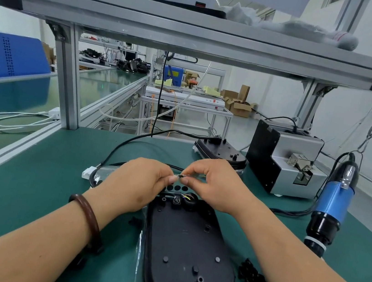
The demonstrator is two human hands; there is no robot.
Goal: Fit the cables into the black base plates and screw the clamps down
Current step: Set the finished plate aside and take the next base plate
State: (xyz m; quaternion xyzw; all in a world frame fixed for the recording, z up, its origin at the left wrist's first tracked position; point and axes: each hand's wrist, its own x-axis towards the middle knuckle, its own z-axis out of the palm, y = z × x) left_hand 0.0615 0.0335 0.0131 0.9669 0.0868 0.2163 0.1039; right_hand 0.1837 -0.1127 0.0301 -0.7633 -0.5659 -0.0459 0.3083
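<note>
Left hand [137, 183] and right hand [213, 184] pinching the cable end [181, 176] above the black base plate [189, 249]

Single view only: head-worn wide-angle camera faced forward and down, sat close above green workbench [29, 190]; aluminium shelf [195, 30] crossed upper frame.

left of plate [189, 249]: bare mat [31, 179], open passage | far-left of plate: cable [111, 152] looping across | just right of plate: loose parts [251, 279] heap | farther right: upright driver [332, 204], feeder [296, 166] behind | beyond plate: second plate [221, 152] | above plate: shelf [172, 29]
</note>
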